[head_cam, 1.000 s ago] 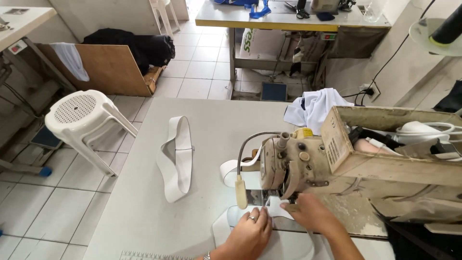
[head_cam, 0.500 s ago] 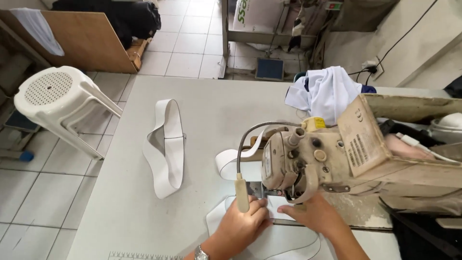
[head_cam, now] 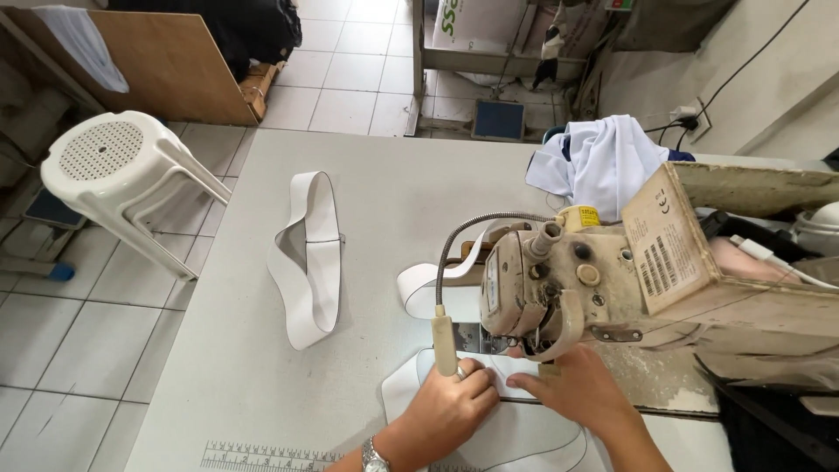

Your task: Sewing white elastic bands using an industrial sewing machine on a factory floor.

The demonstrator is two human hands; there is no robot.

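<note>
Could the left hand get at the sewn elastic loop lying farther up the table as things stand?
Probably yes: the left hand rests on the white band at the needle, and the grey table between it and the elastic loop lies bare.

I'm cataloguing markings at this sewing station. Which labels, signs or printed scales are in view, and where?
Barcode label: pale rectangular sticker on the sewing machine's tilted side.
Yellow label: small, on a part behind the machine head.
Printed ruler scale: black marks on the table's near edge.
White sign: green lettering, under the far table.
</note>
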